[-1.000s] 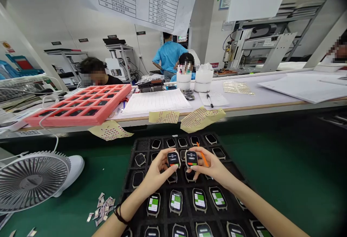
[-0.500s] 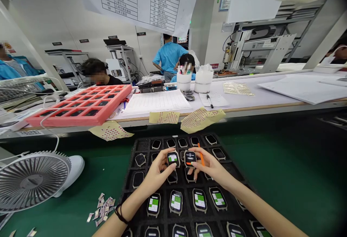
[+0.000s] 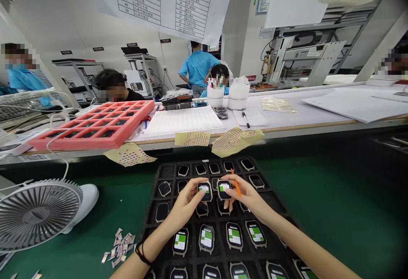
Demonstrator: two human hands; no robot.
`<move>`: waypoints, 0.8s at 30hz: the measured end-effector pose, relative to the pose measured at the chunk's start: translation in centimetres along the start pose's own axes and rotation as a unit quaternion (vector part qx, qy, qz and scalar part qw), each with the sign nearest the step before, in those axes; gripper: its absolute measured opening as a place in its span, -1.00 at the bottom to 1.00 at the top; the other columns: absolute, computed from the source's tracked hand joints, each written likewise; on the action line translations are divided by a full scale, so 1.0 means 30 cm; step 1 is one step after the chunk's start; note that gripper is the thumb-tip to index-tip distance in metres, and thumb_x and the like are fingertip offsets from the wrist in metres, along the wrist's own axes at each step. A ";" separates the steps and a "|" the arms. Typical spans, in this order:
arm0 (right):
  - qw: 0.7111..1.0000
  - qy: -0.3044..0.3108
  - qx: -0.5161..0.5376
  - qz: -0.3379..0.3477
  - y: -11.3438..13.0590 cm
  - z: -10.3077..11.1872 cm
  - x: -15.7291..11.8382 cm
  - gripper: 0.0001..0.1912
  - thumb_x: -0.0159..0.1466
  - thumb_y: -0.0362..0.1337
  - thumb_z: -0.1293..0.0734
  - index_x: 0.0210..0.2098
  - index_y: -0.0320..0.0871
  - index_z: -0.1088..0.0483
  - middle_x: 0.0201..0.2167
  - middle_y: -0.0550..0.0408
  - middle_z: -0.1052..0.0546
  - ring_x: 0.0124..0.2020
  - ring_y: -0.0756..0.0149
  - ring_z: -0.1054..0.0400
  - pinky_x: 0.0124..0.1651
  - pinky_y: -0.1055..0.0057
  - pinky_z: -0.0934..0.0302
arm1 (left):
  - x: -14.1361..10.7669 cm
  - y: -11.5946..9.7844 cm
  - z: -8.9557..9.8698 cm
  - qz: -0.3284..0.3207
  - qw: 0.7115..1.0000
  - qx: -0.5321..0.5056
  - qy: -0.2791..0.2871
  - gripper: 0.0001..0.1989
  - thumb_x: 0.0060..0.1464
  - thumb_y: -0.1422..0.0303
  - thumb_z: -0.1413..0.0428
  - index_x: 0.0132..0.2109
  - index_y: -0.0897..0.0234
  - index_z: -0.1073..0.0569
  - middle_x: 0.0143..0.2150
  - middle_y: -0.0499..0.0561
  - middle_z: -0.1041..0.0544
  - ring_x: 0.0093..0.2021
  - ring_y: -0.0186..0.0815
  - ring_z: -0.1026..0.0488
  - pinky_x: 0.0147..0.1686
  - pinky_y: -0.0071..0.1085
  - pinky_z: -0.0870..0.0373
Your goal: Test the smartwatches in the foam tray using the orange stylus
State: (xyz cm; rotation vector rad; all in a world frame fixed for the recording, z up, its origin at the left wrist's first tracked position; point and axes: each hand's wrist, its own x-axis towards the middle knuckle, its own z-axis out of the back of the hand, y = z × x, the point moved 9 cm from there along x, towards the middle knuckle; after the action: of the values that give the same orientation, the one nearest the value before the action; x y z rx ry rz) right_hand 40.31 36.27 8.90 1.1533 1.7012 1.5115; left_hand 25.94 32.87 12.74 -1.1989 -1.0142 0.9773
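Note:
My left hand grips a strapless smartwatch by its edge, thumb on the lit screen. My right hand holds a second smartwatch beside it, its screen showing green and white blocks. A thin orange stick is also tucked between the right hand's fingers. Both watches are raised over a black foam tray with rows of compartments holding more watches. In the nearer rows the watches are lit green and white; the farther ones have dark screens.
Left of the tray stand a white fan and a scatter of small paper pieces on the green mat. A shelf edge crosses ahead, bearing a pink foam tray, paper sheets and white cups. Several people are beyond.
The right watch's screen has gone from a dark page with an orange bar to green and white blocks. My left thumb has shifted up onto the left watch's screen.

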 end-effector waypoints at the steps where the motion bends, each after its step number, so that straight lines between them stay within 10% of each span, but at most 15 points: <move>1: 1.000 -0.003 -0.001 -0.001 -0.002 0.002 0.000 -0.58 0.16 -0.06 -0.41 -0.09 -0.11 -0.29 -0.28 0.11 -0.43 -0.58 0.35 -0.47 -0.55 0.44 -0.36 | 0.001 0.001 -0.001 0.001 1.000 -0.001 0.000 -0.58 0.14 0.09 -0.05 0.04 0.26 -0.35 -0.15 0.06 -0.41 -0.30 -0.34 -0.34 -0.45 -0.51 -0.28; 9: 1.000 -0.012 -0.014 -0.012 0.020 0.000 -0.004 -0.60 0.15 -0.05 -0.41 -0.14 -0.12 -0.28 -0.37 0.18 -0.41 -0.63 0.39 -0.43 -0.58 0.45 -0.34 | 0.008 0.020 0.017 0.000 1.000 0.011 -0.018 -0.57 0.17 0.07 0.00 0.03 0.28 -0.38 -0.43 -0.10 -0.28 -0.55 -0.47 -0.10 -0.60 -0.54 -0.02; 24: 0.999 -0.020 -0.031 -0.012 0.027 0.008 -0.006 -0.63 0.24 0.04 -0.29 -0.19 -0.14 -0.31 -0.62 0.22 -0.40 -0.63 0.29 -0.42 -0.59 0.41 -0.30 | 0.009 0.047 0.027 0.009 0.999 0.042 -0.021 -0.62 0.19 0.10 0.01 -0.03 0.26 -0.43 -0.52 -0.14 -0.23 -0.59 -0.46 -0.13 -0.56 -0.50 -0.14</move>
State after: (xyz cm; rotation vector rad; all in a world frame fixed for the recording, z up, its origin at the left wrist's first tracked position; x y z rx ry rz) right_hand 40.78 36.21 9.64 1.1205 1.6259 1.5069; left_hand 25.15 33.48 11.44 -1.1228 -0.9878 1.0535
